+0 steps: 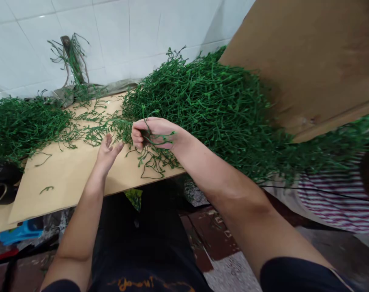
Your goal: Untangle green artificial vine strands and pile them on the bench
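My right hand (152,130) is closed around thin green plant-like stems (172,133), whose curled, budded ends stick out by the wrist. Just left of it, my left hand (107,152) is raised over the tan board (65,174) with thumb and fingers apart, and nothing shows in it. Loose green sprigs (96,132) lie scattered beyond both hands. A big heap of the same stems (202,93) rises behind and to the right of my right hand. Another pile (23,125) sits at the board's left end.
A large brown panel (309,61) leans over the heap at right. By the tiled wall (117,36), stems hang on an upright brown piece (67,46). Dark cylinders (2,194) are at the left edge, above a blue plastic object (22,231). Striped cloth (333,198) is at right.
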Demonstrator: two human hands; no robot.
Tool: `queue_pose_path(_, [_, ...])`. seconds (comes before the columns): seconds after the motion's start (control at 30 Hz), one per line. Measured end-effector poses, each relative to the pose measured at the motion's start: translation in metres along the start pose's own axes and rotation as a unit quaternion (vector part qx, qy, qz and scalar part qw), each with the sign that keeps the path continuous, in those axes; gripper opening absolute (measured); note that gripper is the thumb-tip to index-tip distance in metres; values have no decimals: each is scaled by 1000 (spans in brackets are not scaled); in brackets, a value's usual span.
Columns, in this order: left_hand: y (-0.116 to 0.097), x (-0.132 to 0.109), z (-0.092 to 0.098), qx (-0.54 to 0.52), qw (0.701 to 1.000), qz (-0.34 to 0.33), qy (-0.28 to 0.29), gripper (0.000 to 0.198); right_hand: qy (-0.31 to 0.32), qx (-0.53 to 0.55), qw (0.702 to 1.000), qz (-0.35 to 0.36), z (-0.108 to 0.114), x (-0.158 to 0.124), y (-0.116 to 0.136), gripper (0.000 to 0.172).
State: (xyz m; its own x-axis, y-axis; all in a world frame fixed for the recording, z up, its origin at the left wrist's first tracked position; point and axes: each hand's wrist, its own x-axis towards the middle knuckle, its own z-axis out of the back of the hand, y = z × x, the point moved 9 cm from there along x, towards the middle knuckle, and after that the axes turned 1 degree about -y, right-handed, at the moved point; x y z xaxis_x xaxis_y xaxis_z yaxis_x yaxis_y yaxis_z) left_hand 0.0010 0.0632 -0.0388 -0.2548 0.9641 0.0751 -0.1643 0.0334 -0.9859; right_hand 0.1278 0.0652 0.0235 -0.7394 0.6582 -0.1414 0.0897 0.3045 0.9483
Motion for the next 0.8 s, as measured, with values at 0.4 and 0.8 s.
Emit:
queue_pose_path(0.4, [-5, 8, -22, -57, 996, 16, 64, 16, -193, -361, 912, 19, 51, -3, -5, 9])
queue_pose_path(0.8, [-32, -30, -32, 104, 982, -103, 121, 41, -319, -555, 752, 156, 54, 2, 38, 37])
